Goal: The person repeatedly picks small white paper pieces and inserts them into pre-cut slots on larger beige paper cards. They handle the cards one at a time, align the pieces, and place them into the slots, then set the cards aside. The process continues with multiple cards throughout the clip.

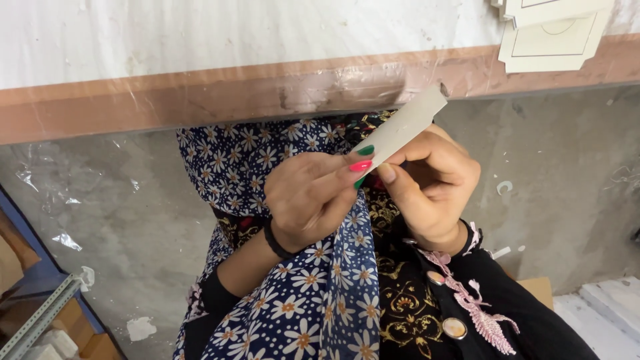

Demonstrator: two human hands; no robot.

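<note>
A narrow off-white cardboard strip (405,125) slants up to the right, just below the table's edge. My left hand (312,197) pinches its lower end with painted fingertips, one nail pink and two green; a black band is on that wrist. My right hand (433,183) curls around the strip from the right, thumb pressed by its lower end. Both hands hover over my lap, above a dark blue cloth with white daisies (313,293) and a black embroidered garment (413,300).
A white tabletop with a brown taped edge (200,93) runs across the top. Flat cream cardboard pieces (553,37) overhang it at the top right. Below lies a grey concrete floor (113,207) with paper scraps. A metal shelf frame (40,317) stands at lower left, white slabs (607,307) at lower right.
</note>
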